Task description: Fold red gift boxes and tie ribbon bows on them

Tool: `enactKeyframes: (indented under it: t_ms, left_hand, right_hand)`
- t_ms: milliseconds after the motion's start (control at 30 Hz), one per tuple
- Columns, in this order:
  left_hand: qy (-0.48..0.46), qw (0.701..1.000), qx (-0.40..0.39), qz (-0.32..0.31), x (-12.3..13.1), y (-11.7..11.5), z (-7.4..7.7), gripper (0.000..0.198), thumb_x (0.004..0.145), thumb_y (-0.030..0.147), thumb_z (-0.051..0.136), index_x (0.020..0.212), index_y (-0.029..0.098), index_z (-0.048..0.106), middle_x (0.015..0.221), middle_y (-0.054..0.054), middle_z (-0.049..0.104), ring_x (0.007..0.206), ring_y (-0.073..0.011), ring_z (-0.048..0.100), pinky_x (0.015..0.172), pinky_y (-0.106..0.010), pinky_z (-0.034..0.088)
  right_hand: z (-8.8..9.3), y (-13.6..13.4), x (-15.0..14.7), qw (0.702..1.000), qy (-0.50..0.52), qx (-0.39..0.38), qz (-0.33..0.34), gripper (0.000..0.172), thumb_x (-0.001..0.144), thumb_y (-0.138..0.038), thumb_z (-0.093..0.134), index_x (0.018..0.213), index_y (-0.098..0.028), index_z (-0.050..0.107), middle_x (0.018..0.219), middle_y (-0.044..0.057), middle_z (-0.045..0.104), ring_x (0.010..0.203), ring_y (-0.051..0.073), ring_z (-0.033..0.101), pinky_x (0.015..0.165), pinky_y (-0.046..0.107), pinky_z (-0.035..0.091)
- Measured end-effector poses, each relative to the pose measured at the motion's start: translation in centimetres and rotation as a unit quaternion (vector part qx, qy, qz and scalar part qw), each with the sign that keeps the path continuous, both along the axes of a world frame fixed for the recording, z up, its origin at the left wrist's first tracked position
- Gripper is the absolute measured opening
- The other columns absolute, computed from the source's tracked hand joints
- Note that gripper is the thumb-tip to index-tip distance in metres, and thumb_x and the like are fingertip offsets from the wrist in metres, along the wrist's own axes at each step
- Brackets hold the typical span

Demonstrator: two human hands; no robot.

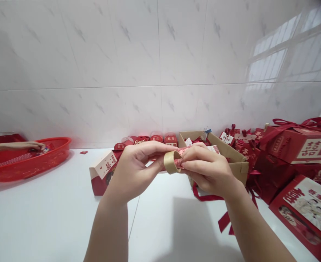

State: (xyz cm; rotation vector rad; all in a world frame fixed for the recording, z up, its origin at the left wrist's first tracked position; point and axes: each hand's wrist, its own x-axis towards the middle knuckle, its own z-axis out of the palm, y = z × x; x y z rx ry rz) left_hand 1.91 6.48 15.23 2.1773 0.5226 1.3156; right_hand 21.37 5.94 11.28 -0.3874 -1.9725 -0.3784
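Most of the red piece (179,162) is buried between the left grip (134,167) and the right grip (206,169), so its shape is unclear. The right grip covers part of the cardboard box (237,160). The left edge cuts off the red basket (26,165) and another person's arm (2,147). Print on the small boxes (163,138) is too tiny to read.

Basket (26,162) far left on counter (40,218); tape roll (171,162) centre, cardboard box (228,151) behind; gift boxes (297,145) piled right.

Glossy white table (40,218); marbled glossy wall tiles (122,54); red plastic basket (26,163); brown cardboard box (231,153); satin ribbon (206,197).
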Motion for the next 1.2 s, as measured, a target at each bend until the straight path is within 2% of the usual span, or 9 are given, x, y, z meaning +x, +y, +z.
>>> enactKeyframes:
  t_ms: [267,433,700,900,1200]
  left_hand:
    - [0.032,0.999,0.018,0.011,-0.02,-0.17,0.14,0.013,0.081,0.017,0.061,0.088,0.022,0.072,0.082,-0.004,0.071,0.074,-0.016,0.067,0.065,-0.027,0.059]
    - [0.049,0.999,0.023,-0.005,-0.15,-0.02,0.16,0.015,0.082,0.015,0.058,0.087,0.021,0.071,0.083,-0.005,0.07,0.076,-0.017,0.066,0.063,-0.027,0.058]
    - [0.05,0.998,0.021,-0.015,-0.29,0.1,0.05,0.018,0.081,0.01,0.058,0.087,0.022,0.07,0.083,-0.003,0.068,0.076,-0.0157,0.065,0.064,-0.026,0.056]
    - [0.069,0.997,0.029,-0.012,-0.26,-0.13,0.21,0.018,0.082,0.01,0.055,0.086,0.021,0.068,0.083,-0.003,0.066,0.074,-0.0138,0.063,0.061,-0.023,0.053]
    - [0.053,0.997,0.046,-0.032,-0.08,-0.57,0.49,0.016,0.081,0.009,0.058,0.087,0.019,0.069,0.078,-0.003,0.066,0.068,-0.0128,0.062,0.057,-0.023,0.054]
  right_hand:
    - [0.14,-0.01,0.09,1.0,0.007,-0.01,0.014,0.021,0.083,-0.006,0.053,0.091,-0.023,0.061,0.081,0.002,0.062,0.073,0.013,0.059,0.071,0.031,0.049]
    - [0.19,-0.08,0.06,0.999,0.003,-0.021,0.024,0.023,0.084,-0.006,0.052,0.094,-0.024,0.061,0.081,0.002,0.063,0.073,0.013,0.059,0.07,0.031,0.049]
    - [0.21,-0.34,-0.09,0.999,0.003,-0.025,0.023,0.02,0.082,-0.003,0.053,0.085,-0.021,0.059,0.083,0.004,0.062,0.074,0.013,0.058,0.067,0.032,0.048]
    - [0.27,-0.37,-0.04,0.999,0.001,-0.026,0.029,0.019,0.083,-0.005,0.055,0.088,-0.022,0.06,0.086,0.004,0.063,0.075,0.013,0.059,0.069,0.032,0.049]
    - [0.4,-0.53,-0.02,0.999,0.005,-0.016,0.031,0.016,0.082,-0.005,0.056,0.081,-0.021,0.059,0.085,0.003,0.063,0.072,0.012,0.058,0.071,0.033,0.047]
